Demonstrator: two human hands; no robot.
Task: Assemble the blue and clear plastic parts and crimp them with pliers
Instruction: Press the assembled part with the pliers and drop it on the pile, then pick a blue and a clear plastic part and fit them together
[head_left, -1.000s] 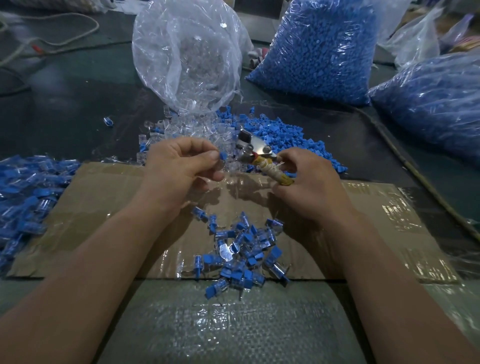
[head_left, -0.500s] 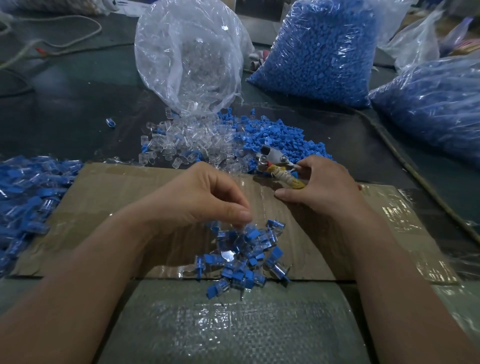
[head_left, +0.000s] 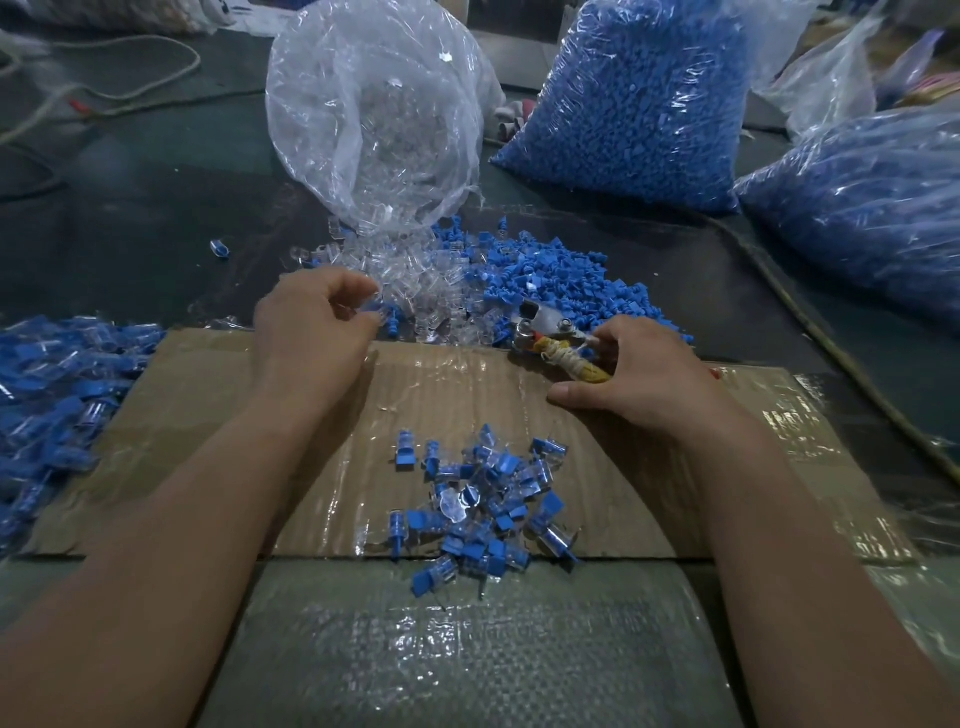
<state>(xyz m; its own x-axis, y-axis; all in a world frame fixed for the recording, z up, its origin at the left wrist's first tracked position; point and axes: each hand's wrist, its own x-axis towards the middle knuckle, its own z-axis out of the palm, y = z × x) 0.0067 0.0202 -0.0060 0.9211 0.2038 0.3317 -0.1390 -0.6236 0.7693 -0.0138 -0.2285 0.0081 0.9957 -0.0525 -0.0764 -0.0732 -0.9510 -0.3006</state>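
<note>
Right hand (head_left: 644, 379) on pliers (head_left: 541, 328)

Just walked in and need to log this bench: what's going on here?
A person is assembling small plastic parts. The left hand reaches into the loose clear parts beyond the cardboard; the right hand holds the pliers. Joined blue-and-clear pieces lie heaped on the cardboard.
</note>
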